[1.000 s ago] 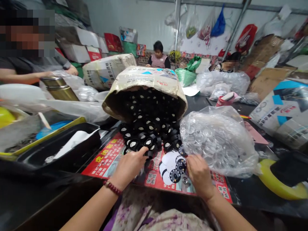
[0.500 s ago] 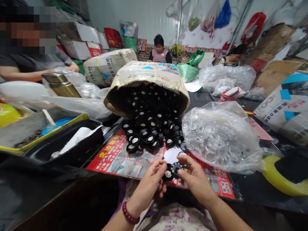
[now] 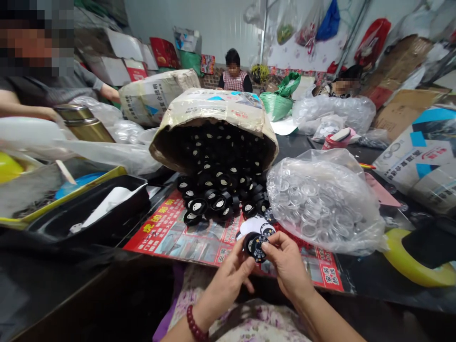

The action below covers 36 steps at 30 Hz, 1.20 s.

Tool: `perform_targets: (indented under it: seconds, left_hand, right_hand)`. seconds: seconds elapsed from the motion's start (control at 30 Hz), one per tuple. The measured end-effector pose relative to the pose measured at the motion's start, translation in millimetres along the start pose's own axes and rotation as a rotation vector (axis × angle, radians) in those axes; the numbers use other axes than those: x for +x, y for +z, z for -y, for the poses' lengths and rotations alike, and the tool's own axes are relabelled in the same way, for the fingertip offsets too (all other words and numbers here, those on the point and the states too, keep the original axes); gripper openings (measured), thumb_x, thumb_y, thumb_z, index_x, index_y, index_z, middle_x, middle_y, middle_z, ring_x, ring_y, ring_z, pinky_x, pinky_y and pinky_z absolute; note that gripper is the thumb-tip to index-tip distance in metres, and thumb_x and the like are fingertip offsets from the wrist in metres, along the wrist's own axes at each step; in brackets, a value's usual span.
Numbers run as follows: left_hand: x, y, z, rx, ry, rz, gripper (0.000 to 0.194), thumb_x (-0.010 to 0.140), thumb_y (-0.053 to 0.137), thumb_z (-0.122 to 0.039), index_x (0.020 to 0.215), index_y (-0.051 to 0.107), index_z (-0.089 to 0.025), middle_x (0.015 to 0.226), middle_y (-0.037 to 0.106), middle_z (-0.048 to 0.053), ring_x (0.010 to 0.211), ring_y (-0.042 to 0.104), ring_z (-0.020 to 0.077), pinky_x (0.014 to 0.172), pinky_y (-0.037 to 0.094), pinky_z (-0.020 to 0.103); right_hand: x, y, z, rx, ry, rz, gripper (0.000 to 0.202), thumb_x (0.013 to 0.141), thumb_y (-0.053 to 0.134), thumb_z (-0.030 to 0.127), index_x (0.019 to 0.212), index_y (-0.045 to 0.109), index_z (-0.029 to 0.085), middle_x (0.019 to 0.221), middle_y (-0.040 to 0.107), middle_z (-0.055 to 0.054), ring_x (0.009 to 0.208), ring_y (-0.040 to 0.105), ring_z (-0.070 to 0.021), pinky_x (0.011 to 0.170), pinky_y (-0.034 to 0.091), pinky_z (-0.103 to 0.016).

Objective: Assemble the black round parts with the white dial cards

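Observation:
Near the table's front edge, my left hand (image 3: pixel 230 274) grips a black round case (image 3: pixel 247 241) with its fingers. Pinched in my right hand (image 3: pixel 289 262) is a dark round dial disc (image 3: pixel 258 248) with printed marks around its rim. This disc overlaps the open face of the case and partly covers it. Just beyond my fingers lie white discs (image 3: pixel 253 224) and more printed dials on the red poster sheet (image 3: pixel 171 244). A heap of black round cases (image 3: pixel 213 199) spills toward me from a large carton-like sack (image 3: pixel 213 107).
At the right stands a clear plastic bag (image 3: pixel 317 204) full of transparent rings, with a yellow tape roll (image 3: pixel 415 266) beside it. A black tray (image 3: pixel 117 209) and a gold thermos (image 3: pixel 83 126) are on the left. Co-workers sit at the left and across the table.
My right hand has brought the dial disc over the case, where before they were side by side. My left hand has turned around the case. The left co-worker's arm has reached outward.

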<state>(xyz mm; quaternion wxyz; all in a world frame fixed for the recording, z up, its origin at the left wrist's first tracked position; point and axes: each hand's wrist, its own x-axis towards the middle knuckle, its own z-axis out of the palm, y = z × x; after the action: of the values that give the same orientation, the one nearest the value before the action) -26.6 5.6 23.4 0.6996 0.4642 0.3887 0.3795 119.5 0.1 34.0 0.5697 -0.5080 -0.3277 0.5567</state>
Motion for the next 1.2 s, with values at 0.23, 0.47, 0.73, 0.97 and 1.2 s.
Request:
perform_targets:
  seconds: [0.23,0.47,0.73,0.97,1.2]
  left_hand:
    - [0,2.0,-1,-0.020,-0.086,-0.025,0.050,0.081,0.057,-0.045,0.123,0.044,-0.020,0.081,0.062,0.003,0.064,0.064,0.0155,0.040,0.048,0.020]
    - [-1,2.7,6,0.037,-0.072,0.028,0.048,0.082,0.056,-0.042,0.123,0.040,-0.022,0.073,0.059,-0.002,0.055,0.064,0.0138,0.037,0.046,0.018]
    - [-5,8.4,1,-0.021,-0.038,0.009,0.046,0.082,0.056,-0.041,0.118,0.035,-0.021,0.059,0.060,-0.005,0.045,0.060,0.0113,0.037,0.044,0.017]
    - [-3,9.9,-5,-0.020,-0.059,0.008,0.037,0.080,0.057,-0.041,0.105,0.038,-0.021,0.052,0.061,-0.005,0.038,0.057,0.0120,0.034,0.041,0.017]
    - [-5,9.0,-1,0.085,-0.093,0.003,0.025,0.084,0.051,-0.039,0.097,0.037,-0.023,0.040,0.057,-0.006,0.030,0.048,0.0093,0.031,0.032,0.014]
  right_hand:
    - [-4,-11,10,-0.365,-0.184,0.059,0.020,0.079,0.060,0.035,0.070,0.056,0.017,0.058,0.050,0.004,0.053,0.044,-0.0109,0.051,0.036,-0.023]
    - [-4,-4,28,-0.760,-0.344,0.251,0.016,0.080,0.054,0.020,0.065,0.055,0.018,0.056,0.052,0.003,0.053,0.045,-0.0105,0.052,0.032,-0.023]
    - [-12,-1,6,-0.326,-0.032,0.095,0.018,0.078,0.058,0.032,0.069,0.050,0.019,0.049,0.048,0.007,0.039,0.045,-0.0087,0.036,0.033,-0.019]
    - [-17,-1,12,-0.467,-0.151,0.072,0.018,0.082,0.054,0.031,0.069,0.050,0.018,0.053,0.048,0.005,0.044,0.045,-0.0090,0.042,0.033,-0.020]
    - [-21,1,13,-0.613,-0.216,0.113,0.019,0.082,0.053,0.028,0.066,0.050,0.018,0.054,0.048,0.004,0.046,0.046,-0.0097,0.045,0.033,-0.021]
